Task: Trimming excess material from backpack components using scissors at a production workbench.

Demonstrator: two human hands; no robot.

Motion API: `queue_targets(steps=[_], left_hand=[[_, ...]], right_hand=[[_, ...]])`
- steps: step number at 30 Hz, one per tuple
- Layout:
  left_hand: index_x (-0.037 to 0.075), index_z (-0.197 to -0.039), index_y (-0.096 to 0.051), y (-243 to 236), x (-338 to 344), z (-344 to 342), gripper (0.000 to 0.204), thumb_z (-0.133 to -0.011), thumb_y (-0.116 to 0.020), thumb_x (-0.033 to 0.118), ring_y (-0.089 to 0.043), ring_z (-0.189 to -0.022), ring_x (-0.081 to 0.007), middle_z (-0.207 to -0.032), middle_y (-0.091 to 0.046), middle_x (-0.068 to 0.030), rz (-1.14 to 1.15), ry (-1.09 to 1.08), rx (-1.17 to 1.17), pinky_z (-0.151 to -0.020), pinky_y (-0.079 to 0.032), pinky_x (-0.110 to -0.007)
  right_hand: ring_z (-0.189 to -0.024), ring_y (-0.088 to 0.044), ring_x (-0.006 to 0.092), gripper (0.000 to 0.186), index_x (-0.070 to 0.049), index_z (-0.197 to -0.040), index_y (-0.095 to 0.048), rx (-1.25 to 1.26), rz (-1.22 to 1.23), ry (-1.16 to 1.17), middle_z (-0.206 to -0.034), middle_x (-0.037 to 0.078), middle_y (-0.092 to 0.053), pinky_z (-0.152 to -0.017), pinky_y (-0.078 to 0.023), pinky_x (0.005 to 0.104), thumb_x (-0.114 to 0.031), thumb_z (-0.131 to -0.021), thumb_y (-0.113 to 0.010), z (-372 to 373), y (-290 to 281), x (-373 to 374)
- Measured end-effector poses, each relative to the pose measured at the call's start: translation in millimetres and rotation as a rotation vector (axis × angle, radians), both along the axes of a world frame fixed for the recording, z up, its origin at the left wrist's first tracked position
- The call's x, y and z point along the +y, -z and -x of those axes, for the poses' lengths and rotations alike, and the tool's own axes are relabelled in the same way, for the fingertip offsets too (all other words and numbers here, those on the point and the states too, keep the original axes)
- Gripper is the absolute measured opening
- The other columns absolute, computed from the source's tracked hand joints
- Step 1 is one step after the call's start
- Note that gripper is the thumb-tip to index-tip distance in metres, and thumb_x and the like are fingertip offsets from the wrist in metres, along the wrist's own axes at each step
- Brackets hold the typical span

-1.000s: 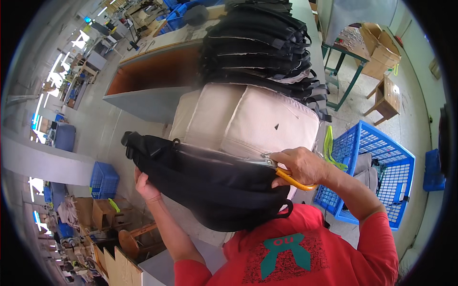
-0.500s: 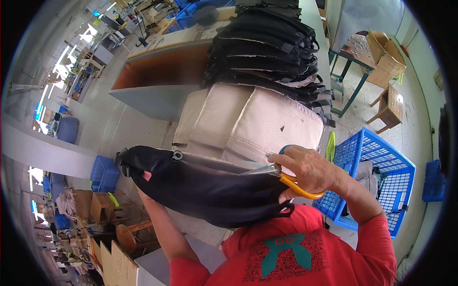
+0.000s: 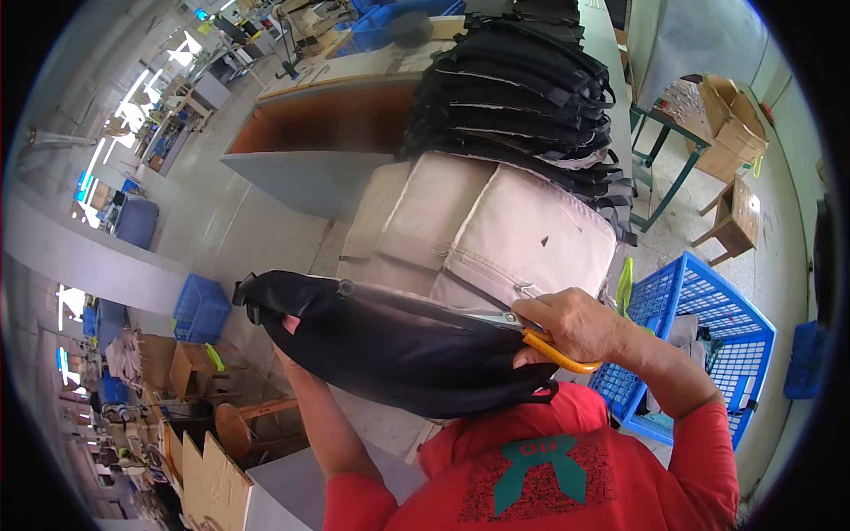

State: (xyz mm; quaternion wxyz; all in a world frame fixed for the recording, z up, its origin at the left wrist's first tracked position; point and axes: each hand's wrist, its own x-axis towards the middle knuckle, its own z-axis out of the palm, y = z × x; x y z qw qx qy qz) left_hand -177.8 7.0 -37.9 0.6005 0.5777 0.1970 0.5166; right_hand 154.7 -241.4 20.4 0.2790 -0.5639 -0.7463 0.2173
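Note:
A backpack (image 3: 398, 363) lies across in front of me, its black fabric side toward my body and beige panels with zipped pockets (image 3: 513, 230) beyond. My right hand (image 3: 574, 323) is closed around scissors (image 3: 563, 354) with orange handles. Their metal blades point left along the edge where the black and beige fabric meet. My left hand (image 3: 290, 325) grips the black part at its left end; the fabric covers most of it, and only a bit of finger shows.
Several black pieces with straps (image 3: 522, 97) are stacked beyond the beige panels. A blue crate (image 3: 682, 345) holding cloth stands at right, near a small wooden stool (image 3: 730, 217) and a green-legged table (image 3: 660, 168). An open grey bin (image 3: 310, 177) stands at left, beyond the beige panels.
The view has shifted slightly, so the scene sits further right. The scissors' blades now show less above the black fabric, and my right hand sits a little lower by the zip.

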Motion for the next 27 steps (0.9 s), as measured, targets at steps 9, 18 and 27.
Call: queue_targets(steps=[9, 18, 27], left_hand=[[0.001, -0.124, -0.045, 4.2, -10.6, -2.3, 0.055, -0.080, -0.061, 0.029, -0.055, -0.103, -0.0267, -0.117, -0.053, -0.0112, 0.072, -0.207, 0.069, -0.092, -0.045, -0.038], [0.003, -0.111, -0.050, 17.2, -3.1, 12.8, 0.037, -0.085, -0.060, 0.028, -0.054, -0.093, -0.0179, -0.103, -0.055, -0.0061, 0.081, -0.225, 0.135, -0.082, -0.044, -0.031], [0.002, -0.122, -0.046, 18.4, -4.2, 14.5, 0.050, -0.081, -0.058, 0.027, -0.056, -0.101, -0.0268, -0.112, -0.055, -0.0116, 0.154, -0.286, 0.071, -0.089, -0.048, -0.038]], right_hand=[[-0.058, -0.059, 0.0322, 0.055, -0.003, -0.095, -0.051, -0.024, -0.102, -0.008, -0.060, 0.014, -0.055, -0.052, -0.046, 0.0373, -0.055, -0.078, -0.059, 8.9, -15.3, 13.3], [-0.055, -0.058, 0.0311, 0.047, -0.004, -0.091, -0.051, 0.105, -0.051, 0.003, -0.057, 0.013, -0.053, -0.049, -0.045, 0.0362, -0.046, -0.077, -0.065, 20.1, -2.2, 6.5], [-0.055, -0.059, 0.0301, 0.049, -0.004, -0.091, -0.050, -0.005, -0.162, -0.019, -0.057, 0.012, -0.054, -0.049, -0.046, 0.0353, -0.051, -0.080, -0.059, 25.8, -21.5, 24.4]])
